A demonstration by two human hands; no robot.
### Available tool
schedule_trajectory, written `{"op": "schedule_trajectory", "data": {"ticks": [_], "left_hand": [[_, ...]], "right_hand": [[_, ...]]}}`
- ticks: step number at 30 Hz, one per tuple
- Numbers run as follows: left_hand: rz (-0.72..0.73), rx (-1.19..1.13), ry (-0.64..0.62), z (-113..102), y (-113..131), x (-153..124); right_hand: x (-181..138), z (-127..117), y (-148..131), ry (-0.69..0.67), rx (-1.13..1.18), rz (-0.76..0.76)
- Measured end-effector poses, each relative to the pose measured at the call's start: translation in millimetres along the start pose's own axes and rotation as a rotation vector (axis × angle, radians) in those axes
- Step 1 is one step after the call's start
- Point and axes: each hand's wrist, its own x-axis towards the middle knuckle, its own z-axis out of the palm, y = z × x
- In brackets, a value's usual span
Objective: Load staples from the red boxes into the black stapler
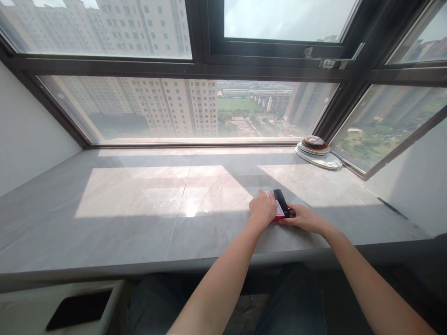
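Note:
On the grey sill, a small box (280,211) with red sides and a pale top lies partly under my left hand (262,207). The fingers of that hand curl over the box from the left. Against the box's right side is a black oblong object (282,203), perhaps a stapler; its exact kind is unclear. My right hand (303,218) closes on the near right end of the black object, its thumb beside the box's lower corner. My left hand hides much of the box.
A stack of plates (316,151) sits in the far right corner by the window. The marble-look sill (122,237) has sunlit patches and a front edge above my knees. A black phone-like slab (80,309) lies on a pale surface at lower left.

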Motion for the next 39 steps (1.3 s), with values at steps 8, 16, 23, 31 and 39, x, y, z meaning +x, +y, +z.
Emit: {"op": "schedule_trajectory", "data": {"ticks": [8, 16, 23, 31, 39], "left_hand": [[0.017, -0.117, -0.102, 27.9, 49.9, 36.0], [0.068, -0.180, -0.072, -27.6, -35.8, -19.8], [0.295, 0.216, 0.273, -102.8, -153.7, -110.8], [0.115, 0.653, 0.322, -111.9, -189.4, -156.6], [0.075, 0.647, 0.329, -107.4, -178.0, -142.4]], "right_hand": [[7.6, -67.3, 29.6, 0.000, -0.147, 0.167], [-29.5, -36.8, 5.7, 0.469, -0.196, -0.042], [1.8, 121.2, -50.6, 0.243, -0.377, -0.347], [22.8, 187.7, -57.5, 0.375, -0.872, -0.221], [20.4, 188.3, -59.1, 0.371, -0.932, -0.202]]}}
